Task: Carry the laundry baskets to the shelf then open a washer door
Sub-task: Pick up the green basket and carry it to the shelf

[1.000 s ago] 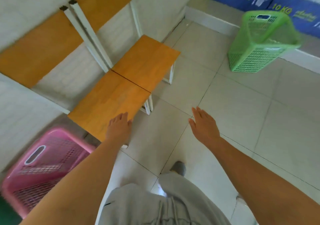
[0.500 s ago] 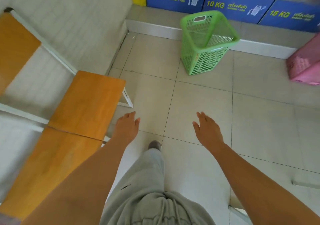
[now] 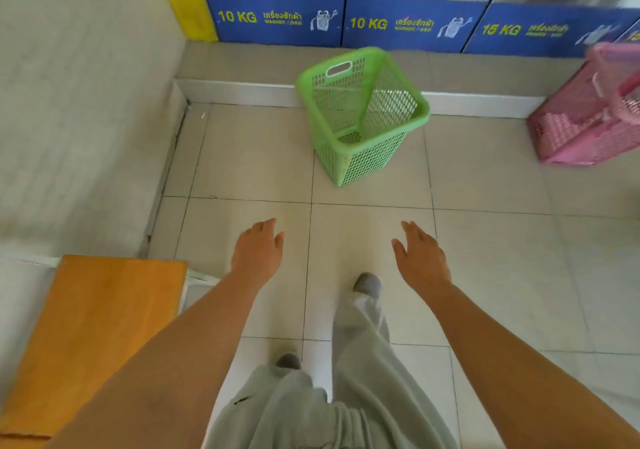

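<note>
An empty green laundry basket (image 3: 360, 116) stands upright on the tiled floor, straight ahead against the raised step. A pink laundry basket (image 3: 585, 119) sits at the right edge, partly cut off. Behind both runs a row of washers (image 3: 412, 24) with blue panels marked 10 KG and 15 KG; their doors are mostly out of frame. My left hand (image 3: 258, 251) and my right hand (image 3: 420, 258) are stretched forward, palms down, fingers loosely apart, holding nothing. Both are well short of the green basket.
An orange wooden shelf board (image 3: 100, 327) on a white frame lies at my lower left beside the white tiled wall (image 3: 79, 102). A grey raised step (image 3: 242, 64) runs under the washers. My feet in grey slippers are on the floor tiles.
The view has swung right, from the orange shelf and a pink basket by it toward the washers. The green basket is now centred and closer. Both hands stay empty and outstretched.
</note>
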`<move>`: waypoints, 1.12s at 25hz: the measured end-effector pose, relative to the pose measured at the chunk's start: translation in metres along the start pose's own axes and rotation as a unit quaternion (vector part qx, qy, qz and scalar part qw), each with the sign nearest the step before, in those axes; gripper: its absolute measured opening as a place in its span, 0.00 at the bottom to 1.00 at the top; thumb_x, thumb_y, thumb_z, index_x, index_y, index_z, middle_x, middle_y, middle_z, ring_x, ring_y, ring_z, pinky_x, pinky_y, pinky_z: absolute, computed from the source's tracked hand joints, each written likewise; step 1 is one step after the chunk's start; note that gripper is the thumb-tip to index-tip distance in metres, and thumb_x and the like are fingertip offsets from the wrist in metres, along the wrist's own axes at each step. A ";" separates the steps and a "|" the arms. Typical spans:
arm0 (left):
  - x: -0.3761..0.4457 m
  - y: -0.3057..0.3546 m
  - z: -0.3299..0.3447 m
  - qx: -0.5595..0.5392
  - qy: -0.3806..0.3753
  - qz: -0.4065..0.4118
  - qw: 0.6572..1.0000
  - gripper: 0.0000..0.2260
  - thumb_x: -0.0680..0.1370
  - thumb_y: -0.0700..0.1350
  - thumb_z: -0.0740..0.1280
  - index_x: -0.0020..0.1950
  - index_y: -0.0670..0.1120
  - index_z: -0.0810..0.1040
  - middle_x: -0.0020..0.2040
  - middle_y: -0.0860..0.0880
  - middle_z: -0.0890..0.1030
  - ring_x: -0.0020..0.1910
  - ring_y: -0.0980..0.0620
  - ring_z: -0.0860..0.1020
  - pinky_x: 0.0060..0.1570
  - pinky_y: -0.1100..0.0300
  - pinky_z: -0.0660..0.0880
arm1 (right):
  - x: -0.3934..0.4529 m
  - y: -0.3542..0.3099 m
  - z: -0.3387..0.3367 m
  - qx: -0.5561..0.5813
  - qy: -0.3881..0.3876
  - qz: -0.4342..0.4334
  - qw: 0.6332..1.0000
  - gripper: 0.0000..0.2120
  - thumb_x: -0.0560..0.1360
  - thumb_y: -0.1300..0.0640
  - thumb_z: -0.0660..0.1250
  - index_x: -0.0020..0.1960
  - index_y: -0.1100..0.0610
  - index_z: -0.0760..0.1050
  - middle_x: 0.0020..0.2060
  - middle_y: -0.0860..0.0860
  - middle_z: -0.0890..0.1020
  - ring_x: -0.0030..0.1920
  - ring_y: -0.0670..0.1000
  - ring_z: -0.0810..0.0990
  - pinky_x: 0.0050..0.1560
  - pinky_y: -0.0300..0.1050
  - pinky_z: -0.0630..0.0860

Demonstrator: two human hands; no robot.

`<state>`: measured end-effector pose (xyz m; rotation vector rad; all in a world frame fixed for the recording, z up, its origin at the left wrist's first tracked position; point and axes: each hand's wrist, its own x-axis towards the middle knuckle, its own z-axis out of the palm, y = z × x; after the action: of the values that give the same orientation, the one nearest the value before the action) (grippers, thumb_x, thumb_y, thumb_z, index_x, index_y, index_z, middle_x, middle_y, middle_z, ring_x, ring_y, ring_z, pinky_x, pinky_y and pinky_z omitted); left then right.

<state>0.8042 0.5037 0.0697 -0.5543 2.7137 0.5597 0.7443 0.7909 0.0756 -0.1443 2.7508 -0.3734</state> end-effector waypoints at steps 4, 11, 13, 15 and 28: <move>0.087 0.051 -0.010 -0.030 0.011 -0.030 0.999 0.22 0.82 0.50 0.55 0.74 0.43 0.64 0.69 0.40 0.73 0.66 0.38 0.71 0.65 0.47 0.69 | 0.108 0.016 -0.044 -0.001 -0.009 -0.024 1.000 0.25 0.81 0.49 0.53 0.76 0.57 0.58 0.75 0.55 0.63 0.74 0.57 0.63 0.70 0.54 0.63; 0.224 0.128 -0.030 -0.066 0.014 -0.071 0.995 0.22 0.82 0.50 0.56 0.74 0.43 0.63 0.69 0.39 0.71 0.67 0.38 0.70 0.66 0.46 0.67 | 0.291 0.026 -0.101 -0.008 -0.024 -0.033 0.999 0.26 0.81 0.49 0.54 0.76 0.56 0.57 0.76 0.54 0.62 0.74 0.57 0.62 0.71 0.56 0.63; 0.272 0.138 -0.033 -0.075 0.009 -0.090 0.993 0.22 0.82 0.49 0.56 0.75 0.43 0.62 0.70 0.39 0.71 0.67 0.37 0.70 0.66 0.46 0.67 | 0.344 0.024 -0.108 -0.004 -0.025 -0.030 0.999 0.26 0.81 0.49 0.55 0.76 0.57 0.58 0.76 0.54 0.63 0.74 0.57 0.62 0.71 0.57 0.63; 0.323 0.148 -0.036 -0.084 -0.004 -0.106 0.991 0.23 0.82 0.49 0.56 0.75 0.44 0.61 0.70 0.39 0.70 0.68 0.37 0.69 0.65 0.45 0.67 | 0.395 0.022 -0.114 -0.001 -0.023 -0.018 1.000 0.26 0.80 0.51 0.57 0.75 0.58 0.58 0.74 0.56 0.65 0.73 0.59 0.64 0.70 0.57 0.65; 0.525 0.197 -0.004 -0.132 -0.032 -0.258 0.957 0.29 0.81 0.50 0.59 0.78 0.45 0.51 0.76 0.40 0.61 0.72 0.38 0.64 0.69 0.44 0.65 | 0.649 0.046 -0.106 -0.030 -0.090 -0.016 0.995 0.31 0.80 0.51 0.58 0.78 0.54 0.49 0.78 0.55 0.54 0.76 0.60 0.57 0.73 0.58 0.59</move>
<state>0.2597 0.5082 -0.0622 -1.2381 2.3027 0.7734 0.1000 0.7651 -0.0600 -0.2250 2.5853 -0.2730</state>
